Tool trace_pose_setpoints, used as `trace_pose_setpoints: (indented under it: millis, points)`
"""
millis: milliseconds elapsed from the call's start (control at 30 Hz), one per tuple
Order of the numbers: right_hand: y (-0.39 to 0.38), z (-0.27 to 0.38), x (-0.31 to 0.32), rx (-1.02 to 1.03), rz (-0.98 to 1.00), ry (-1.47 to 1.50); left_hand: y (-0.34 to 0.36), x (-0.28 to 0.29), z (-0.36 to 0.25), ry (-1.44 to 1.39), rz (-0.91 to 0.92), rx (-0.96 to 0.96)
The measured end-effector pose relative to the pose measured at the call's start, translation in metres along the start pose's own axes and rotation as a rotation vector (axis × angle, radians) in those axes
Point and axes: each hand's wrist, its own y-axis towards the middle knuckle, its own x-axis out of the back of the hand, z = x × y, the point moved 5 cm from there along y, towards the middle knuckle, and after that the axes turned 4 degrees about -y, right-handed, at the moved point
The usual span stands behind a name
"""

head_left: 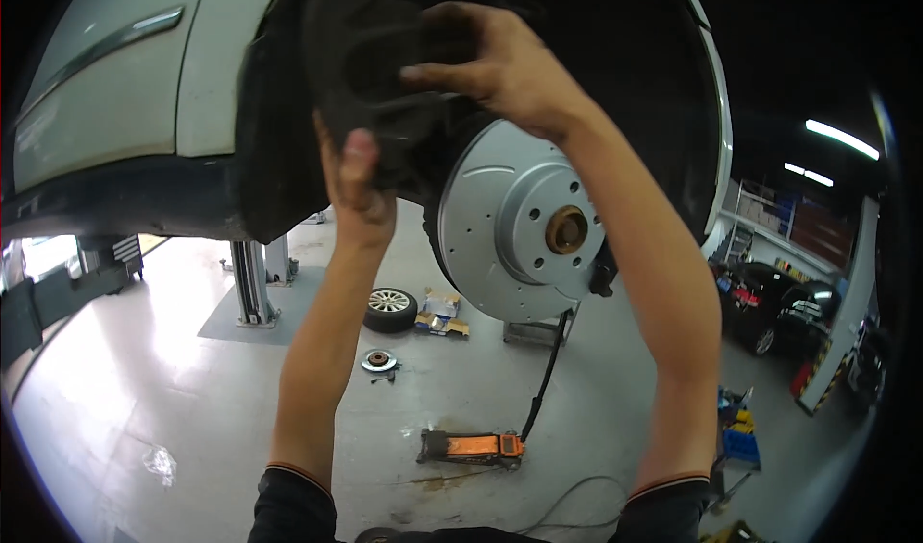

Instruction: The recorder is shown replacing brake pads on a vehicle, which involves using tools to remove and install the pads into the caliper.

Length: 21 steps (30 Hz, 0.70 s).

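A dark brake caliper point(370, 57) is held up in front of the wheel arch, above and left of the brake disc. From below, my left hand point(358, 182) grips it, thumb on the near side and the other fingers mostly hidden behind. On its right side my right hand point(495, 67) is closed round it, with the thumb across its near face. The silver slotted and drilled brake disc point(471, 226) sits on the hub point(567, 228), partly behind my right forearm. Deep shadow blurs the caliper's details.
The raised car's pale door point(106, 91) is at the left. On the floor lie a wheel point(389, 310), opened boxes point(442, 324), another brake disc point(380, 359) and an orange floor jack point(471, 445). A lift post point(252, 283) stands behind; a hose point(567, 505) curls nearby.
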Motion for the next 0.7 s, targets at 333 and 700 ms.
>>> trace_pose_setpoints:
  millis: [333,700]
  points:
    - [-0.047,-0.006,-0.055,-0.130,-0.420,0.109,-0.029,-0.004,-0.007,-0.031,0.056,0.024]
    - [-0.096,0.001,-0.070,0.048,-0.493,0.290,-0.082,0.024,-0.014,-0.080,0.020,0.151]
